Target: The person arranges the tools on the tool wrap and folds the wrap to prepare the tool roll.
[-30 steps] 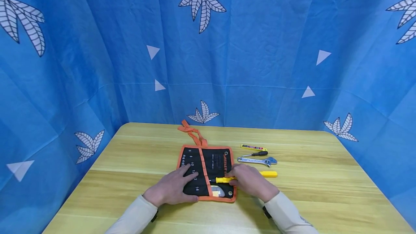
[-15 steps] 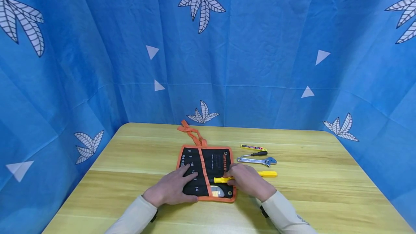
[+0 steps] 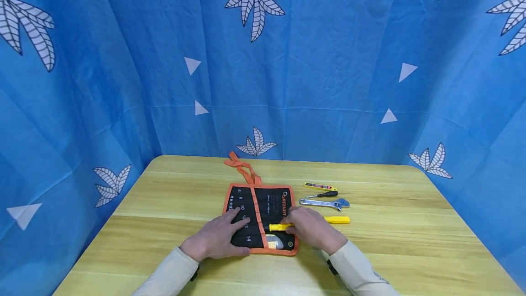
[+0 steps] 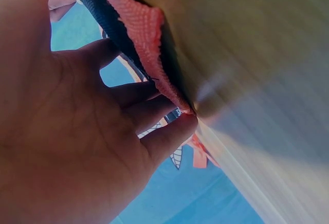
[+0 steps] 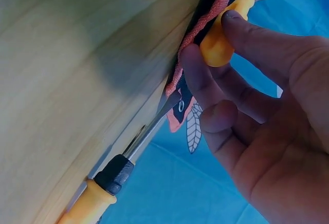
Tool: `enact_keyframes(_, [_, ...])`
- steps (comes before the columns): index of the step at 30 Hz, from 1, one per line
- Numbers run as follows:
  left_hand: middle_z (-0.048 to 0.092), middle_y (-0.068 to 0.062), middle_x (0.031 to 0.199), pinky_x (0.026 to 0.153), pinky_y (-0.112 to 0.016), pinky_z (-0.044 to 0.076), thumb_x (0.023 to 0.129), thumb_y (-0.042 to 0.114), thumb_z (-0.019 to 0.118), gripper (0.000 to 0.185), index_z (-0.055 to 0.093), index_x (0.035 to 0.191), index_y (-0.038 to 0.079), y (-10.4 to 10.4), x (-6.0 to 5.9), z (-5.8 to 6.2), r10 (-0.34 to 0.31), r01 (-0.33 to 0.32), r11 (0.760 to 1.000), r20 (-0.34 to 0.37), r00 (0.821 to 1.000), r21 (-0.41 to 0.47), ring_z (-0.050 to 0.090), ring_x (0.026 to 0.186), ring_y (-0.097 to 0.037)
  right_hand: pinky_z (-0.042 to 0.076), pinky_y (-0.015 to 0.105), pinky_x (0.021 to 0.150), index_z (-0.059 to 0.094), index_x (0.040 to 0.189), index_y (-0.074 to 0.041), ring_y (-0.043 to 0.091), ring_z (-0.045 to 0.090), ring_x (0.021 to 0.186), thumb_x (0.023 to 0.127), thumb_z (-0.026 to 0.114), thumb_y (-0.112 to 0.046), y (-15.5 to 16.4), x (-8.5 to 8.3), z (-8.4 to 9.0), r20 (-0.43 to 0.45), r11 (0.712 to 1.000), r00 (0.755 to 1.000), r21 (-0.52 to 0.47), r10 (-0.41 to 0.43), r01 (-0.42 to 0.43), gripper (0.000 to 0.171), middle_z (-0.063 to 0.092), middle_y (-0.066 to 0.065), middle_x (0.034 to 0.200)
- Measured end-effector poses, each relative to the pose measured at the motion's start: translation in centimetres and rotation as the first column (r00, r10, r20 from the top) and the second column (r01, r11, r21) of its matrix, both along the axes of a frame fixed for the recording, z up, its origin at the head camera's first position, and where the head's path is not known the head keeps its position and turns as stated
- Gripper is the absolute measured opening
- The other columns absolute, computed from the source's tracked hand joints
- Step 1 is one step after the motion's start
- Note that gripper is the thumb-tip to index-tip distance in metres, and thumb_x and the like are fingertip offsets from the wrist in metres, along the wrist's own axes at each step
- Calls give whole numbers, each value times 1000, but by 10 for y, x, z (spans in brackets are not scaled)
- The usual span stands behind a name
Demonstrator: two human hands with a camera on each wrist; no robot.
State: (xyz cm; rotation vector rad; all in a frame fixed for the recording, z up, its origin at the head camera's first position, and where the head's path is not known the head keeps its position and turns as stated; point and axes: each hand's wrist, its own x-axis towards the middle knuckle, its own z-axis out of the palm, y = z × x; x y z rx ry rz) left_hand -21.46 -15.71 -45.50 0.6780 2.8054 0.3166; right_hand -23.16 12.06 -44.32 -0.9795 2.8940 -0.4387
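The black pouch (image 3: 271, 214) lies unrolled on the bench (image 3: 411, 236), probably laid flat so that its slots can be reached. The left hand (image 3: 222, 236) rests on the pouch's numbered part, fingers (image 4: 169, 134) straight and spread apart, the thumb by the pouch's near edge; such a wide touch would seem to steady the cloth against a push. On the pouch's right part, the right hand (image 3: 315, 229) has its fingers (image 5: 236, 23) clamped on a yellow handle (image 3: 277, 227), thumb on one side and forefinger on the other, likely for fine aim. The handle lies over the pouch and points at its orange band (image 3: 260, 218); no shaft shows beyond it, so how deep it sits cannot be told. A grey-and-yellow tool (image 3: 276, 242) lies in the pouch near its near edge, its end tucked under the band, which appears to hold it in place. Right of the pouch lie a wrench (image 3: 324, 203), a small black screwdriver (image 3: 322, 194), a thin yellow tool (image 3: 320, 187) and a yellow screwdriver (image 5: 87, 203), its blade towards the pouch, all perhaps set there for the right hand. Beyond the pouch's far edge trails its orange tie (image 3: 246, 171), well away from both hands.
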Motion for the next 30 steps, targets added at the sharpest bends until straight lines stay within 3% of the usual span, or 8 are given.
enact_keyframes(7, [32, -18, 165, 117, -58, 37, 84, 70, 70, 87, 50, 153, 22, 1, 0, 0, 5, -5, 1000, 2, 1000, -13, 36, 149, -39, 56, 25, 68, 80, 115, -12, 8, 63, 82, 95, 74, -14, -7, 0, -1, 5, 999, 1000, 42, 25, -25, 21, 71, -2, 97])
enact_keyframes(15, [33, -19, 164, 117, -58, 37, 83, 68, 71, 86, 50, 153, 22, 1, 0, 1, 4, -4, 1000, -1, 1000, -2, 36, 149, -40, 50, 22, 60, 79, 115, -12, 5, 53, 71, 95, 73, -16, -15, -2, -2, 2, 998, 1000, 53, 27, -28, 21, 66, -3, 90])
enact_keyframes(30, [33, -18, 164, 117, -57, 37, 84, 69, 70, 86, 51, 153, 22, 1, 0, 1, 6, -6, 1000, -1, 1000, -7, 36, 149, -40, 54, 24, 65, 79, 117, -14, 7, 62, 77, 93, 76, -17, -18, -4, -4, 1, 999, 1000, 33, 9, -9, 24, 69, -3, 96])
